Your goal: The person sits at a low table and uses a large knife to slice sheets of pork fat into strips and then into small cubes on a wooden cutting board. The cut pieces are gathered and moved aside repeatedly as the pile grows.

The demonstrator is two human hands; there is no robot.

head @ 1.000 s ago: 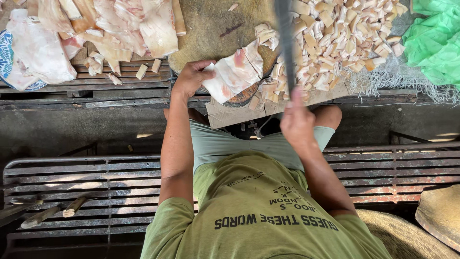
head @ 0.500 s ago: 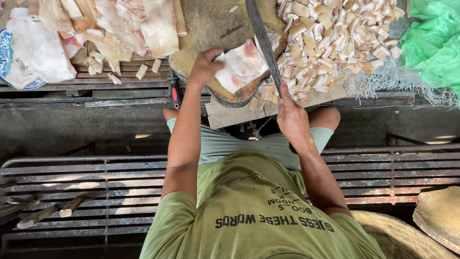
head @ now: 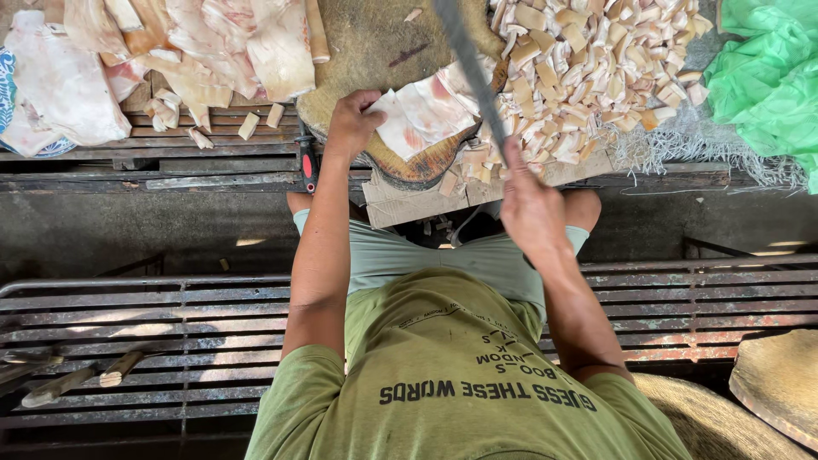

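My left hand (head: 351,124) presses down on the left edge of a pale pink-and-white slab of fatty meat (head: 422,115). The slab lies on a round wooden chopping block (head: 375,43). My right hand (head: 530,204) is closed on the handle of a long dark knife (head: 467,64). Its blurred blade slants up over the slab's right edge. A heap of small cut pieces (head: 588,68) lies just right of the blade.
Large uncut slabs (head: 213,43) lie on wooden slats at the top left. A green plastic bag (head: 767,77) is at the top right, and a red-handled tool (head: 308,163) stands beside the block. A metal slatted bench (head: 128,324) holds wooden-handled tools (head: 68,382). A woven disc (head: 780,388) lies at the lower right.
The knife has swung from upright to slanting across the slab's right side. My left hand has shifted the slab slightly further onto the block.
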